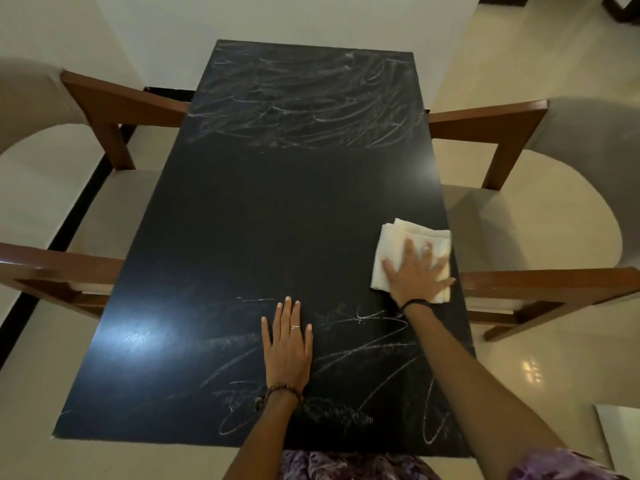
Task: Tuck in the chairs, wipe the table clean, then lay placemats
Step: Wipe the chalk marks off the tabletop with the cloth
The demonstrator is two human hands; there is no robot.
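A long black table (270, 216) runs away from me, with white chalk-like scribbles at its far end and its near end and a plain dark band across the middle. My right hand (417, 271) presses flat, fingers spread, on a folded white cloth (401, 235) near the table's right edge. My left hand (287, 344) rests flat on the near part of the table, fingers straight, over the scribbles. A chair (540, 209) with brown wooden arms and a pale seat stands at the right side, and another chair (62, 188) stands at the left.
White walls rise behind the table's far end. Pale glossy floor tiles lie on both sides, with a black strip along the left. A pale flat object (616, 434) lies on the floor at the lower right.
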